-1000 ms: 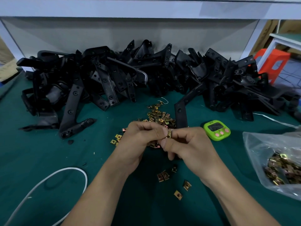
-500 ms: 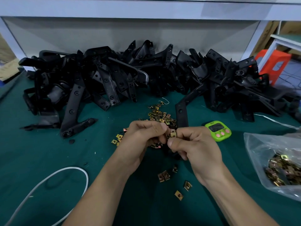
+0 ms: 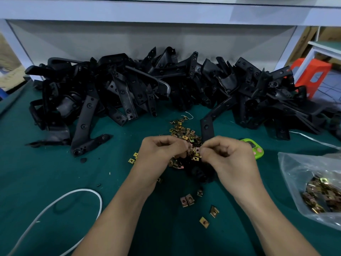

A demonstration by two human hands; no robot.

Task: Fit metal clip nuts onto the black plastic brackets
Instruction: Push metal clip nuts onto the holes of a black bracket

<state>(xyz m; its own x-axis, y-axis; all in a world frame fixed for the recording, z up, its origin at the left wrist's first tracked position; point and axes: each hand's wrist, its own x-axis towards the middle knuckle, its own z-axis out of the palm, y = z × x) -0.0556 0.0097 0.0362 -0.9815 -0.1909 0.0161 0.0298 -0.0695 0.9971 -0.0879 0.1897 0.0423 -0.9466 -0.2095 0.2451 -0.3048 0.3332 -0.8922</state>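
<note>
Clip nut pinched in the right hand over the pile in the middle of the table, black bracket beneath.
Hands pressed together a second ago now sit slightly apart; what the left hand grips is hidden, and the fitting looks unfinished.

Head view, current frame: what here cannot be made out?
Head view:
Whether the left hand and right hand pinch a clip nut: fingertips blurred over the clip nut pile.
Display of the green timer: partly behind the right hand.
Lower end of the black bracket: under both hands.
Far side of the plastic bag: cut by right edge.
</note>
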